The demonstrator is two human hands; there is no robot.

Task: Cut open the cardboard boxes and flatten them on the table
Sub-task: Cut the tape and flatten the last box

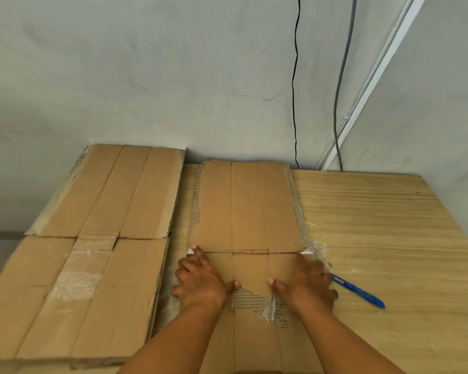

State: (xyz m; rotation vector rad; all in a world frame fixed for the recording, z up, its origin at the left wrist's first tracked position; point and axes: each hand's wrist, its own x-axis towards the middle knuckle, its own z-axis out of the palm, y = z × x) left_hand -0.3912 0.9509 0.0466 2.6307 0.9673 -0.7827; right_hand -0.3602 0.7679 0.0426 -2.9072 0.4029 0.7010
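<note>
A flattened brown cardboard box (pixel 247 209) lies in the middle of the wooden table (pixel 389 225), its paper skin torn along the edges. My left hand (pixel 200 282) presses flat on its near left part, fingers spread. Over on the near right part rests my right hand (pixel 305 282), also flat with the thumb pointing inward. A blue utility knife (pixel 358 291) lies on the table just right of my right hand, untouched.
A stack of larger flattened boxes (pixel 92 238) with clear tape strips covers the table's left side. A grey wall stands behind, with cables (pixel 295 103) and a white conduit (pixel 362 103) running down it. Bare wood shows at the right.
</note>
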